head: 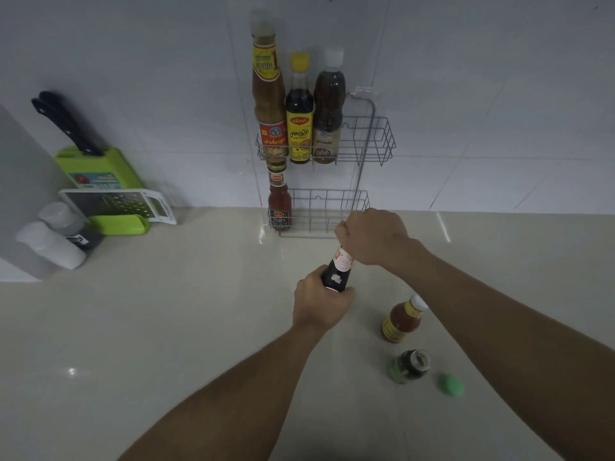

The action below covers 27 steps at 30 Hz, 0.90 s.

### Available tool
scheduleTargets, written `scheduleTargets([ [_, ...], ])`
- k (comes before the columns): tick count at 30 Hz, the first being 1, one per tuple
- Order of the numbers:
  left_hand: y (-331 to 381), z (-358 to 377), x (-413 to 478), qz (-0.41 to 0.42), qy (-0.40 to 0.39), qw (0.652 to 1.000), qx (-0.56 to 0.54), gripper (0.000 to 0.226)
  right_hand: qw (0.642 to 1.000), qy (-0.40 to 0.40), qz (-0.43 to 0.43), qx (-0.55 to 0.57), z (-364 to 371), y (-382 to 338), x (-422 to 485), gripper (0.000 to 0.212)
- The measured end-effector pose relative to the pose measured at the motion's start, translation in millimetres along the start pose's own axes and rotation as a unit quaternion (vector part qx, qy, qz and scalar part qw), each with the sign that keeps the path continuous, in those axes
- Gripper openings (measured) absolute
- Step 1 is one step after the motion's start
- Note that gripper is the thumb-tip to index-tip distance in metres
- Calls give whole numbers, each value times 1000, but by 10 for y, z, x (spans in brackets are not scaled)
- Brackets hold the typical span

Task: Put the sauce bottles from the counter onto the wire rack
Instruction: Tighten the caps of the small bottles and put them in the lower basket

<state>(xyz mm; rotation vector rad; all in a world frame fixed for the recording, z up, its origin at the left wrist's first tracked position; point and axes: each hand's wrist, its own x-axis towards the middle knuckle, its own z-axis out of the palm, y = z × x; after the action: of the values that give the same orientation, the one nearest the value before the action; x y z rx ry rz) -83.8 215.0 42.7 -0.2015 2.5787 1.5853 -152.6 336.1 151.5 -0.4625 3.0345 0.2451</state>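
Your left grip (321,302) is wrapped round the dark bottle's (337,272) body; your right grip (371,236) is clenched over its top. The bottle stands tilted above the desk (166,327), just before the rack's (327,211) lower basket.

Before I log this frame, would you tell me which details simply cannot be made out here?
Head view only:
- Cap of the dark bottle: covered by the right hand, so on or off is unknown.
- Its lower label: hidden by the left hand.
- Blades of the knives: sunk in the green block.
- Print on the small open bottle beside the green cap: too blurred.
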Motion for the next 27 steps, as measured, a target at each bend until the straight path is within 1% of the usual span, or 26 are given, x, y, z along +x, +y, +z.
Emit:
scheduleTargets([
  [2,-62,14,-27,3,4,1000,10,20,999,-12,30,20,55,-22,4,27],
  [3,-78,17,-37,3,6,1000,14,20,997,-12,55,48,72,-24,2,32],
  [5,-92,18,-32,-10,14,1000,10,19,984,-15,90,151,105,-26,-5,46],
  [6,-94,15,-18,-20,22,1000,4,19,971,-21,87,222,118,-34,-13,53],
  [7,-93,7,5,-29,31,999,-3,19,950,-29,78,301,125,-46,-23,57],
  [8,-89,-5,34,-35,37,999,-8,19,922,-37,71,379,135,-65,-37,58],
  [10,-79,-31,108,-34,42,998,-20,22,849,-63,75,520,174,-109,-67,52],
  [11,-67,-48,145,-28,46,998,-32,25,815,-79,78,569,215,-122,-72,49],
  [12,-49,-68,189,-25,52,997,-48,30,795,-92,76,595,270,-138,-58,46],
  [13,-24,-90,233,-23,59,996,-66,35,790,-94,70,602,319,-161,-42,43],
  [14,0,-108,278,-24,59,994,-83,39,795,-87,62,597,363,-184,-21,41],
  [19,109,-202,567,-37,19,992,-123,73,850,12,30,526,436,-202,222,37],
  [20,119,-222,644,-30,15,990,-138,78,856,30,20,516,429,-196,286,36],
  [22,116,-272,797,-20,10,988,-153,87,852,70,13,519,393,-185,423,32],
  [23,99,-305,871,-19,8,990,-139,93,848,91,11,522,374,-178,500,31],
  [25,41,-377,992,-31,1,997,-74,101,847,129,5,515,351,-158,666,32],
  [27,-34,-427,1110,-48,4,999,-17,100,858,151,-3,491,357,-129,829,32],
])
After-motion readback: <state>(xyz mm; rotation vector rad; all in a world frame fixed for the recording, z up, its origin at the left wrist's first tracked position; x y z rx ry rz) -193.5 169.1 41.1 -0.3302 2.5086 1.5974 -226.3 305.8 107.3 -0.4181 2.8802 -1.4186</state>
